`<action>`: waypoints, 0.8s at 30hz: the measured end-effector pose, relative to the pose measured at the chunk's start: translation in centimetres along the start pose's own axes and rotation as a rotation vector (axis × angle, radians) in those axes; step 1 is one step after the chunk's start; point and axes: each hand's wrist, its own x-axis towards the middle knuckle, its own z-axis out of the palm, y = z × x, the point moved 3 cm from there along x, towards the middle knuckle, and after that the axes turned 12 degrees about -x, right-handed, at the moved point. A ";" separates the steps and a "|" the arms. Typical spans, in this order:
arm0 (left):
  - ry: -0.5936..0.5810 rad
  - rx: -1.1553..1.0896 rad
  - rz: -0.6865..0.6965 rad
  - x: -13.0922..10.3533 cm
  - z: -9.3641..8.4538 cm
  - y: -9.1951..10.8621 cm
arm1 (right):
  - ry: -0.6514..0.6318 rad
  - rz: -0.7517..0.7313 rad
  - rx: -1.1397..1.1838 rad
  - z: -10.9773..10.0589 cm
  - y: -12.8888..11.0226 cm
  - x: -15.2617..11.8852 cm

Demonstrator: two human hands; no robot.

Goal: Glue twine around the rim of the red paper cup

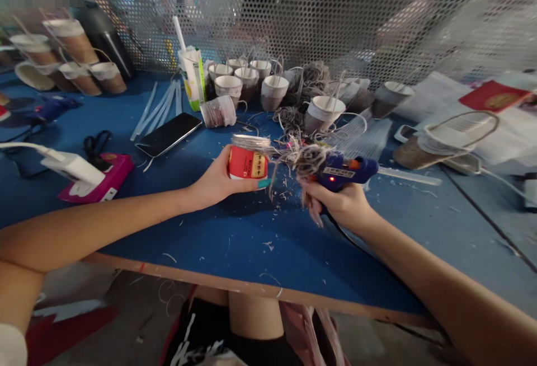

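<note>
My left hand (213, 182) is closed around a small red paper cup (247, 163) with pale cord wound about its upper end. My right hand (342, 203) grips a blue glue gun (346, 171) by its handle. A small red light glows on the gun's side, and a clear glue stick (409, 176) sticks out of its back. Tangled grey cord (308, 156) covers the gun's front, so its nozzle is hidden. Strands of this cord reach towards the cup; whether they touch it I cannot tell.
Several cord-wrapped cups (274, 92) with handles stand at the back before a perforated metal screen (235, 13). A phone (170, 134), a drink carton (193, 78) and a pink power strip (111, 178) lie or stand left. Loose glue sticks (364, 136) lie right. Scraps dot the blue table (251, 243).
</note>
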 end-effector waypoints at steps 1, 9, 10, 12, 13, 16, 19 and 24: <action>-0.002 -0.002 0.002 0.0 0.0 0.0 | -0.005 0.011 0.003 0.0 0.0 0.0; 0.010 -0.003 -0.023 0.1 0.0 0.3 | 0.048 0.050 0.013 -0.2 -0.1 0.1; 0.013 -0.014 -0.029 0.1 0.0 0.3 | 0.047 0.055 0.016 -0.2 0.0 0.1; 0.018 -0.035 -0.033 0.0 0.0 0.3 | 0.037 0.052 0.016 -0.2 0.0 0.1; 0.020 -0.042 -0.032 0.0 0.0 0.3 | 0.034 0.046 0.014 -0.3 0.0 0.1; 0.025 -0.044 -0.017 -0.1 -0.1 0.3 | 0.043 0.029 0.003 -0.4 0.1 0.2; 0.037 -0.047 -0.006 -0.1 -0.3 0.1 | 0.045 0.035 -0.002 -0.5 0.2 0.3; 0.073 -0.084 -0.014 0.0 -0.6 -0.2 | 0.033 0.057 0.015 -0.5 0.3 0.2</action>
